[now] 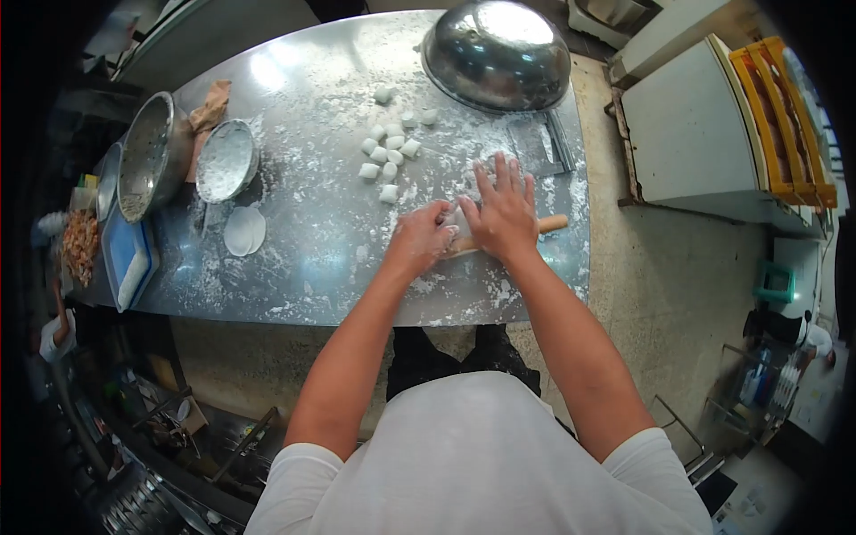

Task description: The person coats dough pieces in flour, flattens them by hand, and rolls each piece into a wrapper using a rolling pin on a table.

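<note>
My left hand (421, 239) has its fingers curled in a pinch at the edge of a small, thin piece of white dough (458, 222). Beside it, my right hand (505, 210) lies flat with fingers stretched out, its palm over a wooden rolling pin (554, 223). The pin's right end sticks out past my wrist, and part of it is hidden under the hand. Several small white dough pieces (395, 156) sit farther up the floured table. Flat round dough wrappers (244, 232) overlap at the left.
Flour covers the metal table (312, 196). An overturned steel bowl (495, 67) stands at the back right. On the left are a flour bowl (227, 160), a large steel bowl (158, 165) and a blue tray (127, 254). Other people (59, 334) appear at both edges.
</note>
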A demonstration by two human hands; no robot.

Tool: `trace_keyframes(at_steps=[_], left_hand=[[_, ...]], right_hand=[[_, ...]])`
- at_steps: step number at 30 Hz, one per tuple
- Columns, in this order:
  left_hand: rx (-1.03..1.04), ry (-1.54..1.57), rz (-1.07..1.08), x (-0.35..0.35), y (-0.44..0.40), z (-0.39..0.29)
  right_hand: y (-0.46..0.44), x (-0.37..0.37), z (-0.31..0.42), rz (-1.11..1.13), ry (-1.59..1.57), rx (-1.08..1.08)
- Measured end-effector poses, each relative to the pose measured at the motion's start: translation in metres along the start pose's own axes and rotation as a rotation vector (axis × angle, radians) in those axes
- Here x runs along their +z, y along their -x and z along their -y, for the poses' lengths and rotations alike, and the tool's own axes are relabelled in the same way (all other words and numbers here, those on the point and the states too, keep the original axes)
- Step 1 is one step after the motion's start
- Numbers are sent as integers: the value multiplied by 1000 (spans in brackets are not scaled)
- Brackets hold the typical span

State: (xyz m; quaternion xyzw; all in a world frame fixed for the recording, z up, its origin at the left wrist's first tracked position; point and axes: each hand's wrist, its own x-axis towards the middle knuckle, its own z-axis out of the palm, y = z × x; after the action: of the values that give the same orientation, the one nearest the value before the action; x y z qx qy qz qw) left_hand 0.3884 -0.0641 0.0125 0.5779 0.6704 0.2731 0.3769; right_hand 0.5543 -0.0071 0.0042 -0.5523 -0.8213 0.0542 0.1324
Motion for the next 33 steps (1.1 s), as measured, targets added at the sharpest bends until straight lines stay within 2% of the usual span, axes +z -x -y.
trace_keyframes(at_steps=[1, 4, 5, 6, 8, 12, 14, 16, 18, 19, 21, 22, 24, 25, 26, 28, 30, 32, 33], left_hand=[[36, -85, 30, -7, 1, -11], [53, -24, 61, -4, 4, -6], [-69, 66, 102, -3, 7, -3], [-67, 68, 100, 2, 9, 7], [-414, 686, 230, 13, 21, 35], [-366, 634, 248, 9, 21, 30], [-200, 231, 104, 1, 9, 2], [-167, 164, 41, 2, 0, -13], [60, -118, 50, 3, 1, -8], [22, -125, 21, 2, 12, -7], [59, -88, 91, -7, 15, -9], [43, -96, 46, -16, 21, -4], [-170, 721, 208, -35, 42, 16], [-156, 979, 145, -48, 52, 28], [-157, 977, 120, -56, 61, 38], [-226, 1633, -121, -78, 73, 42], [-267, 1598, -222, -98, 77, 60], [-322, 1303, -441, -119, 78, 88], [-341, 1273, -487, -138, 80, 101]], right_hand=[[12, -6, 0, 15, -24, 9], [81, -17, -11, 108, -53, -18], [106, -22, -15, 156, -53, -47], [122, -24, -20, 155, -50, -48], [147, -26, -27, 150, -82, -91], [68, -20, -11, 141, -47, -25], [28, -6, -10, 109, -35, -7], [2, 5, -8, -41, -9, 4], [21, -6, -9, 3, -35, -21], [39, -14, -8, 52, -56, -33], [85, -18, -22, 102, -73, -98], [104, -25, -29, 116, -87, -100], [124, -23, -39, 112, -85, -79], [125, -21, -41, 91, -57, -54], [125, -19, -45, 91, -67, -76], [114, -17, -43, 89, -35, -30], [109, -12, -44, 76, -28, -47], [109, -12, -43, 68, -8, -40], [111, -10, -44, 63, 10, -43]])
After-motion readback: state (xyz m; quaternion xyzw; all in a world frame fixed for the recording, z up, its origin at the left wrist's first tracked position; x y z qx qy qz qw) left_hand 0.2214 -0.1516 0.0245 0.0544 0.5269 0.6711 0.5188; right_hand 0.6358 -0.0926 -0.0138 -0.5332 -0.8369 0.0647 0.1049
